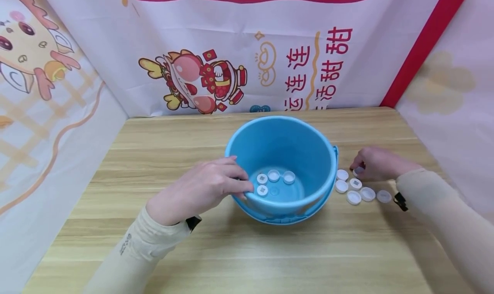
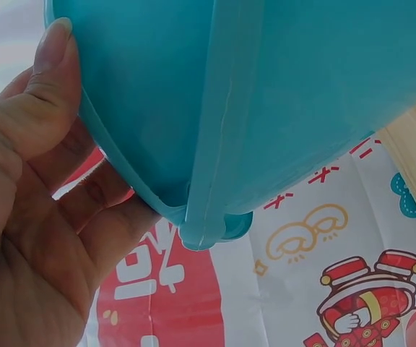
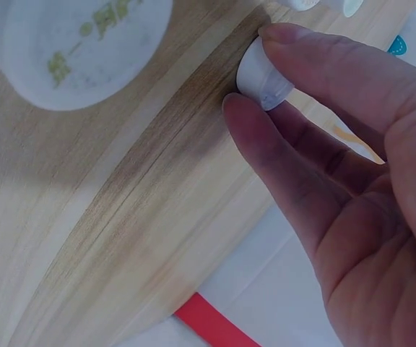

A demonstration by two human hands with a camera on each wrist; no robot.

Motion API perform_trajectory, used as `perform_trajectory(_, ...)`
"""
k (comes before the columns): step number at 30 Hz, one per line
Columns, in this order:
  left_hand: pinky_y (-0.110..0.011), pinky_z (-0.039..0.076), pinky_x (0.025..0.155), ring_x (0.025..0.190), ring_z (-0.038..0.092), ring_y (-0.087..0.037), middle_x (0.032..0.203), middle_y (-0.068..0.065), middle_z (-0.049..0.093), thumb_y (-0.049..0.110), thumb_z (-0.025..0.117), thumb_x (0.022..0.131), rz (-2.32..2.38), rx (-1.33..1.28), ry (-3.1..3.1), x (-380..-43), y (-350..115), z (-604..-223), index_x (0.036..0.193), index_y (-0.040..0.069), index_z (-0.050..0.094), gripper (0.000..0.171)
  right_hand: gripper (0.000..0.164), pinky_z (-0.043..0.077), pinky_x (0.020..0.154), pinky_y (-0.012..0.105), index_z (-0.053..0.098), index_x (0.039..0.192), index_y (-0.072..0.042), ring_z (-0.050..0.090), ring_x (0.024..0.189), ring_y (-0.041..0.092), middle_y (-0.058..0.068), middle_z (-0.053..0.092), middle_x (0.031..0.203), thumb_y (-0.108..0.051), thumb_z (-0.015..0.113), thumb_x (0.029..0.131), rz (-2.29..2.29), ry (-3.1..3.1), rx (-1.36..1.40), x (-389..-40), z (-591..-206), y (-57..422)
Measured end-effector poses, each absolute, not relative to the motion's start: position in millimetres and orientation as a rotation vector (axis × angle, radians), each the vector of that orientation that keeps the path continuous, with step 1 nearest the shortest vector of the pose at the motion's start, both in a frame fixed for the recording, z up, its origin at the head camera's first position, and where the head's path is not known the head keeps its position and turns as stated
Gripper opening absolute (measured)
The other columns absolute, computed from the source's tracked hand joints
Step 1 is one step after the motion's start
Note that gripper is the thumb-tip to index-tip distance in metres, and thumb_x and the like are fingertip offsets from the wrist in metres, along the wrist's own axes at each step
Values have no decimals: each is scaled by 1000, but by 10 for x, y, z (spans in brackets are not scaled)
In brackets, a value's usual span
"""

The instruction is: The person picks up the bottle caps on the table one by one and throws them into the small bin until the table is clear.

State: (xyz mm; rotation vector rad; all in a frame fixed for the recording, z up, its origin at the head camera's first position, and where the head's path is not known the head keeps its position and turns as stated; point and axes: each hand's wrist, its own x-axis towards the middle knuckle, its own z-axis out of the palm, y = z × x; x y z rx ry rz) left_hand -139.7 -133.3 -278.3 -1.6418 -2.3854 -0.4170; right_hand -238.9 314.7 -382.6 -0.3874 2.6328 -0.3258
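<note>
Bench [image 1: 193, 251]: I have its wood-grain top beneath both hands; any cap let go on its edge could roll across it.
Bucket [image 1: 283, 141]: stands just right of the left hand [image 1: 206, 184], mouth up. A hard tug at the rim could, I judge, tip it and slide the four inner caps [image 1: 273, 175], which lie on its floor to the right of that hand's fingertips.
Left hand: thumb and fingers pinch the rim; if that grip slackened, a knock from the other side could shift the bucket.
Right hand [image 1: 376, 163]: drawn narrow, thumb and finger holding one cap, beyond the bucket's right side. Its knuckles could brush neighbours on the way.
Loose caps [image 1: 368, 194]: six, left of the right hand and nearer me; sitting so close, they could be scattered by a sweep.
Held cap [image 3: 255, 72]: tilted, gripped near its edge at the fingertips, so it could squirt free.
Head view: only here can I count the inner caps.
Left wrist view: shows me the handle [image 2: 230, 108] crossing the outer wall beside that hand.
Right wrist view: bares the held cap, mostly finger-covered from above, and gold lettering [image 3: 109, 16] on the closest cap [image 3: 78, 54].
</note>
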Motion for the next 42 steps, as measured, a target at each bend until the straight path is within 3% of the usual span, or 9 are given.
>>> perform_trajectory(17,-44,43,104,102,67,-17,100,-1,72,5,81,80,-435,-1628,-2407,-1373,-1344,-2778,110,13,77,32,25,59,73,39,77,104,-9,60,81,21,3,69,92,-12,83,81,-335,2648,-418,-2384,-3876,3159)
perform_trajectory(22,-44,43,103,103,67,-17,100,-1,72,5,81,80,-420,-1633,-2410,-1376,-1340,-2782,111,14,77,32,22,59,74,43,75,106,-5,61,82,21,6,69,96,-8,78,84,-356,2667,-493,-2391,-3739,3178)
perform_trajectory(27,-44,43,103,102,67,-16,100,-1,72,5,81,79,-418,-1633,-2408,-1368,-1341,-2771,110,14,77,32,27,59,71,40,74,108,-1,63,82,21,9,69,97,-1,79,81,-363,2801,-650,-2385,-3295,3110)
perform_trajectory(34,-44,42,104,103,67,-16,101,-1,72,6,81,80,-432,-1628,-2427,-1359,-1353,-2752,112,14,77,33,41,60,68,39,74,112,-9,66,82,22,8,69,100,-3,87,73,-235,2969,-803,-2315,-2461,2765)
perform_trajectory(42,-44,42,104,103,67,-16,101,-1,73,6,81,80,-430,-1626,-2429,-1358,-1344,-2760,112,14,77,33,44,60,74,42,72,119,-10,68,86,27,14,68,109,-9,86,77,-70,2969,-949,-2154,-1752,2196)
